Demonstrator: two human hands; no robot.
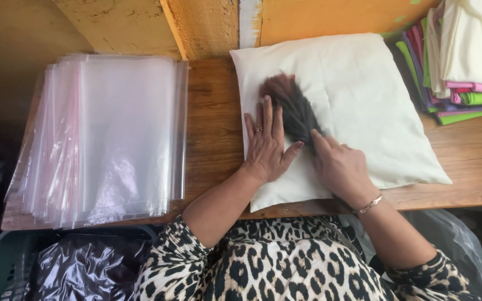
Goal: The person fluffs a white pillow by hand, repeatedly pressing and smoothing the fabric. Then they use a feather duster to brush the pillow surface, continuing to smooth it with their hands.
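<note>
A wooden table [213, 139] runs across the view, its near edge just in front of the person's leopard-print lap. A thick stack of clear plastic bags [107, 139] covers the left part of it, reaching to the near edge. A cream pillow [364, 95] lies at the centre right, its far edge against the yellow wall and its near left corner at the table's front edge. A strip of bare wood separates the bags from the pillow, and more bare wood shows to the right of the pillow's near corner. Folded coloured cloths [464, 67] sit piled at the far right, close to the pillow.

On the pillow's left half lies a dark feather [294, 108], slanting from upper left to lower right. The left hand [266, 145] rests flat on the pillow just left of the feather, fingers straight and slightly spread, thumb reaching toward the quill end. The right hand [338, 164] pinches the feather's lower end between thumb and fingertips.
</note>
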